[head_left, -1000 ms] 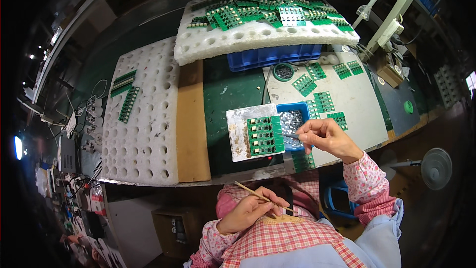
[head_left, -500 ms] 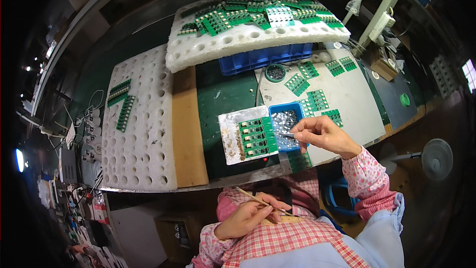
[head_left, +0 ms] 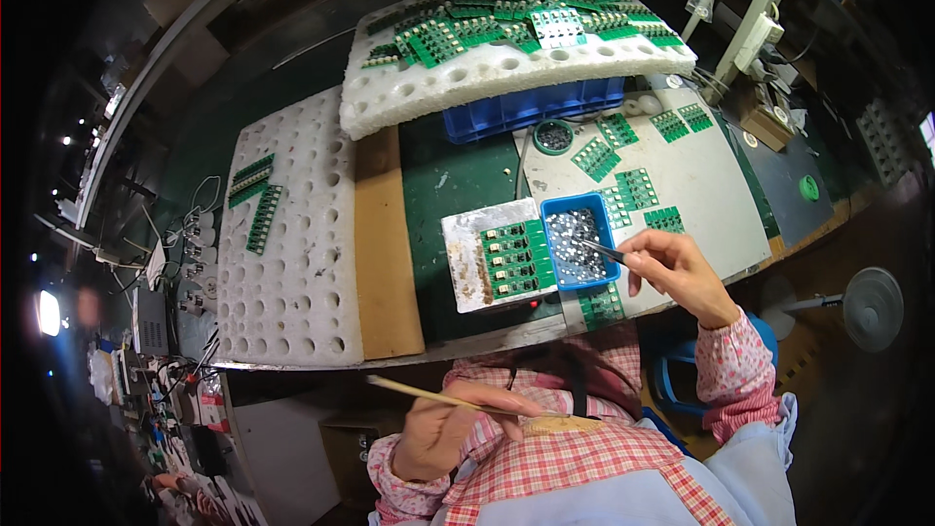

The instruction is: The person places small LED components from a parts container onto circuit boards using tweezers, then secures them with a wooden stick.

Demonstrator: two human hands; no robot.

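My right hand [head_left: 682, 273] pinches a pair of dark tweezers [head_left: 606, 252], whose tips reach over the small metallic parts [head_left: 573, 234] inside a blue plastic box [head_left: 589, 284]. Beside that box, to its left, a green circuit board [head_left: 516, 261] with rows of black and white components lies on a whitish, brown-stained block [head_left: 460, 253]. Whether the tweezers grip a part is too small to tell. Below the table edge, close to my apron, my left hand [head_left: 438, 433] is closed around a thin wooden stick [head_left: 419, 391] with a pale end pointing left.
A white foam slab [head_left: 438, 93] piled with green boards sits at the back over a blue crate [head_left: 536, 112]. Another holed foam sheet [head_left: 292, 273] carries several boards at left, next to a brown strip [head_left: 385, 253]. Loose boards [head_left: 638, 189] and a round green container [head_left: 553, 137] lie right.
The tweezers' tips have moved from beside the circuit board to over the middle of the blue box. My left hand has shifted left and the stick's end has swung left. The view shifted slightly.
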